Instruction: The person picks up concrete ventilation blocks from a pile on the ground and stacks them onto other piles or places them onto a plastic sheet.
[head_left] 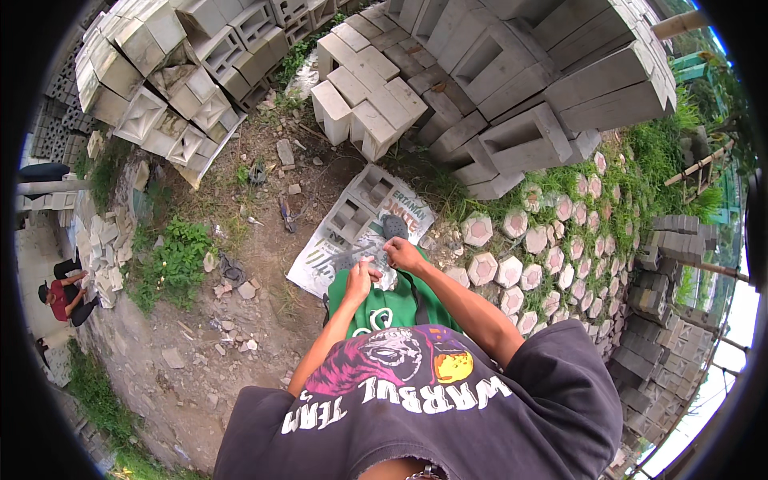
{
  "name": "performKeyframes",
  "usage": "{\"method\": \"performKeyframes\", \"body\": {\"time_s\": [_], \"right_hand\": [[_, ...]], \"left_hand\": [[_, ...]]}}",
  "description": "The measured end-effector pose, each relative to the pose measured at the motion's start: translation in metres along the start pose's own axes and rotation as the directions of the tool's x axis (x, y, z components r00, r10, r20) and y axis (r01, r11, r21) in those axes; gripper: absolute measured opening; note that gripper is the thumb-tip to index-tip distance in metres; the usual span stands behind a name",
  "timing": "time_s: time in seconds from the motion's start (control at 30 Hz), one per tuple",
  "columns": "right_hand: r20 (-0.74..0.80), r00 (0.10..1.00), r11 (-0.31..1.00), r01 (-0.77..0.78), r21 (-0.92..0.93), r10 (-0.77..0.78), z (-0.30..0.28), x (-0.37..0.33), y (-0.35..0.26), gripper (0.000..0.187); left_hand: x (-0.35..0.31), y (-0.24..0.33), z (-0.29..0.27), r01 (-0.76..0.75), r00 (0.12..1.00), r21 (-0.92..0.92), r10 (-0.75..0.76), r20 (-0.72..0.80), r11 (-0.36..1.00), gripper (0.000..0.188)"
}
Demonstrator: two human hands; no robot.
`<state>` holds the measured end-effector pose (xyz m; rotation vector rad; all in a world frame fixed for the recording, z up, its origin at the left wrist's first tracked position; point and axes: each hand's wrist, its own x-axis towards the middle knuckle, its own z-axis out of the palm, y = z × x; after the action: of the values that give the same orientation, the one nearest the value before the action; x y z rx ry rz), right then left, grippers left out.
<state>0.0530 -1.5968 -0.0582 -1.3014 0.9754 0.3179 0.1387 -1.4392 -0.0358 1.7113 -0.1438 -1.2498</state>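
Note:
My left hand [362, 282] is closed in front of my waist, its fingers drawn together. Just beyond it to the right, my right hand [402, 254] is closed too, in a pinch. What either hand holds, if anything, is too small to make out. Below them is a green garment [424, 301] with a white drawstring [373, 320]. Past my hands, a grey clog [394, 227] stands on a white printed sack sheet [308, 268]. Two hollow concrete blocks, a farther one [373, 186] and a nearer one [350, 218], sit on that sheet.
Ahead rise stacked concrete blocks [372, 88], with tall stacks [512, 88] at right and patterned blocks [172, 104] at left. Hexagonal pavers [512, 270] lie in grass to the right. Rubble [104, 248] and weeds [176, 264] lie left, near another person [68, 296] sitting.

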Motion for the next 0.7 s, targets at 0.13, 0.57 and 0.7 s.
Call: {"method": "performKeyframes", "body": {"time_s": [0.13, 0.57, 0.7], "right_hand": [[-0.114, 0.977, 0.983, 0.181, 0.014, -0.178, 0.025, -0.057, -0.019, 0.022], [-0.491, 0.85, 0.927, 0.319, 0.196, -0.189, 0.074, -0.175, 0.025, 0.035], [-0.601, 0.767, 0.823, 0.479, 0.305, -0.224, 0.064, -0.176, 0.021, 0.02]], "left_hand": [[-0.008, 0.007, -0.047, -0.086, 0.984, 0.043, 0.078, 0.163, 0.995, 0.058], [-0.056, 0.059, -0.116, -0.315, 0.934, 0.423, 0.2, 0.295, 0.85, 0.031], [-0.071, 0.065, -0.077, -0.336, 0.909, 0.314, 0.22, 0.353, 0.888, 0.023]]}}
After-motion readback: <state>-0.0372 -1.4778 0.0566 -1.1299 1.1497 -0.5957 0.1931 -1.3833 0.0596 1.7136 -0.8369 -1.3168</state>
